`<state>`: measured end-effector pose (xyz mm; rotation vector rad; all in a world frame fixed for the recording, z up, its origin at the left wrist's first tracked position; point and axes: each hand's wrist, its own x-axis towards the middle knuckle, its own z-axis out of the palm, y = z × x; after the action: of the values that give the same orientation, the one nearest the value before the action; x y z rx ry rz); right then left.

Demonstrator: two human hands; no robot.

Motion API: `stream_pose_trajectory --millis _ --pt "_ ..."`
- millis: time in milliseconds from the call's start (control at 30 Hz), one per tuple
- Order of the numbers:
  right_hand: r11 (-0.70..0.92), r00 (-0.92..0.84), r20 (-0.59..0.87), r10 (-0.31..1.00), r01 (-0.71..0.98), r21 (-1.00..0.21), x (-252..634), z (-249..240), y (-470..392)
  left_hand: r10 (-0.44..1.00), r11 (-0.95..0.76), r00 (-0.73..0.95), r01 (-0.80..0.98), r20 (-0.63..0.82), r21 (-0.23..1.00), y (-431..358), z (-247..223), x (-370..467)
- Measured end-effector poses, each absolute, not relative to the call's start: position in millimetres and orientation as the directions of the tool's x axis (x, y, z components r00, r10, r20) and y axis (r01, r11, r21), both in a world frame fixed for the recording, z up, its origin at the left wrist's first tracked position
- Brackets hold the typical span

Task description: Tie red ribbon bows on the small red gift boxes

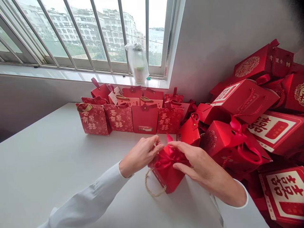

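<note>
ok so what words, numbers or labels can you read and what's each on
"吾家有囍": three patterned front boxes
"囍": white panels on the piled boxes at right
Too small or blurred: everything else, including print on the gold-corded box, top right box and pale boxes behind

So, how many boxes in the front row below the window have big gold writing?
3: the left-end box, the second box from the left, and the fourth box. Others behind may be partly hidden.
</note>
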<state>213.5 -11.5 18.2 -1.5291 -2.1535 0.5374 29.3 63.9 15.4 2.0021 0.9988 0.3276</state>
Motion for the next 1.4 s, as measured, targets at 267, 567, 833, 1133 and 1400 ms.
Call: stream_pose_trajectory --millis 267,567,833,1133,1400 --pt "0.505 -0.392 0.355 0.849 0.800 -0.323 186 15 -17 0.739 -0.277 0.653 0.515 -0.162 0.811 61 17 30" --pt "0.536 -0.502 0.545 0.672 0.837 0.109 153 -12 -22 0.766 -0.326 0.633 0.534 -0.113 0.780 64 14 30" --pt "0.562 -0.551 0.440 0.709 0.819 0.118 154 -6 -30 0.837 -0.527 0.543 0.767 0.067 0.366 63 2 28" --pt "0.528 -0.446 0.349 0.824 0.829 -0.187 219 37 -38 0.461 -0.777 0.870 0.300 0.176 0.554 70 27 19" --pt "0.348 -0.313 0.207 0.927 0.923 -0.163 225 25 -32 0.494 -0.742 0.866 0.374 0.076 0.556 57 18 23"
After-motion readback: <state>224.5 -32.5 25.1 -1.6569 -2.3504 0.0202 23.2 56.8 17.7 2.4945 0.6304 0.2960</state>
